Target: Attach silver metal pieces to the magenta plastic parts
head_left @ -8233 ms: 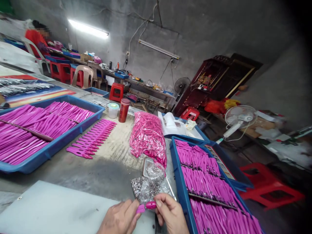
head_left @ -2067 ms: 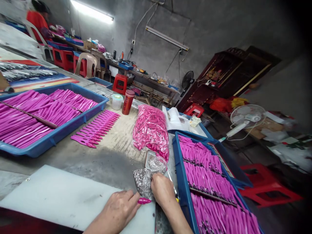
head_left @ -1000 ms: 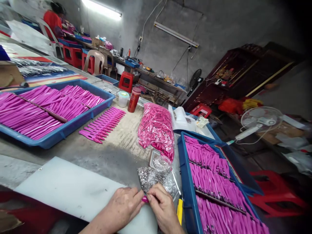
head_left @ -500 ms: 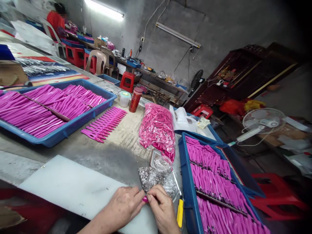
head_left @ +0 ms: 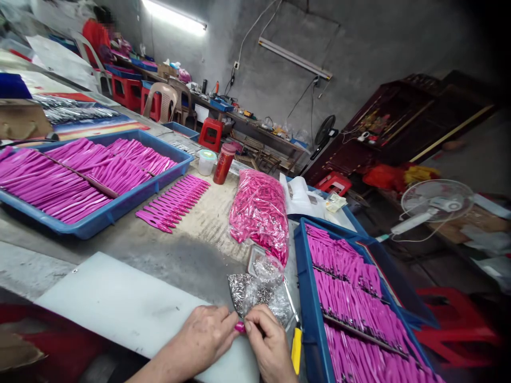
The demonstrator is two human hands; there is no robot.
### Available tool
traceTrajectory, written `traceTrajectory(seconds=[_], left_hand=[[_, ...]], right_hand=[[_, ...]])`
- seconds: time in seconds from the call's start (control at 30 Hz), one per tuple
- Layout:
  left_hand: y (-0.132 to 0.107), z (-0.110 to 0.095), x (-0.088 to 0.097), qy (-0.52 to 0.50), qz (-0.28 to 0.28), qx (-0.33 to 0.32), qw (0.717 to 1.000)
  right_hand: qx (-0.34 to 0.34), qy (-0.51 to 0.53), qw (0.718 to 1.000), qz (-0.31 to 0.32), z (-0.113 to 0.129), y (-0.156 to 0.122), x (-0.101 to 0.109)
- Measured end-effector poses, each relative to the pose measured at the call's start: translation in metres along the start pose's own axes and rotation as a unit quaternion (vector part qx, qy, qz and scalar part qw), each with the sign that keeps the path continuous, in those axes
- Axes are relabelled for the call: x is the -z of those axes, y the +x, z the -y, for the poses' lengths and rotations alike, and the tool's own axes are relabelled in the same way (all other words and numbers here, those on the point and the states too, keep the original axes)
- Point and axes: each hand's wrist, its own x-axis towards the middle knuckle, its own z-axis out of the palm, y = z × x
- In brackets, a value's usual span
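Observation:
Over the white board [head_left: 120, 303], my left hand [head_left: 207, 332] is closed around a small pink plastic piece [head_left: 240, 326], most of it hidden under the fingers. My right hand [head_left: 268, 340] pinches at the exposed end of that piece with thumb and forefinger; whether a small part sits in the pinch is hidden. Just beyond the hands lies an opened clear bag of small metal pins [head_left: 241, 292]. A screwdriver with a yellow handle [head_left: 296, 351] rests beside my right hand.
Blue trays of pink handles stand at left [head_left: 96, 226] and right [head_left: 309, 324]. Between them are a row of pink pieces [head_left: 175, 202], a bag of pink parts [head_left: 259, 207], a red bottle [head_left: 224, 164] and a lidded tub [head_left: 206, 162]. A person in red [head_left: 96, 37] sits far left.
The view has shifted slightly. Both hands stay together on the pink piece, with a little more of it showing between them.

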Motion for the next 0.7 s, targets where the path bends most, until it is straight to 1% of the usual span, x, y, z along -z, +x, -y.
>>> traceTrajectory(seconds=[0.13,0.3,0.47,0.7], left_hand=[[-0.0003,-0.0008,0.0023,-0.003,0.008,0.001,1.000],[-0.0003,-0.0004,-0.0002,-0.004,0.009,0.002,1.000],[-0.0003,-0.0012,-0.0008,0.000,0.013,0.003,1.000],[-0.0003,-0.0012,-0.0005,0.008,0.016,-0.002,1.000]], right_hand=[[0.008,-0.010,1.000,-0.008,-0.0025,-0.0021,-0.0005],[0.028,-0.025,0.999,-0.013,-0.0022,-0.0025,-0.0006],[0.051,-0.041,0.997,-0.031,-0.0034,-0.0048,-0.0019],[0.050,-0.061,0.996,-0.033,-0.0047,-0.0076,-0.0042]])
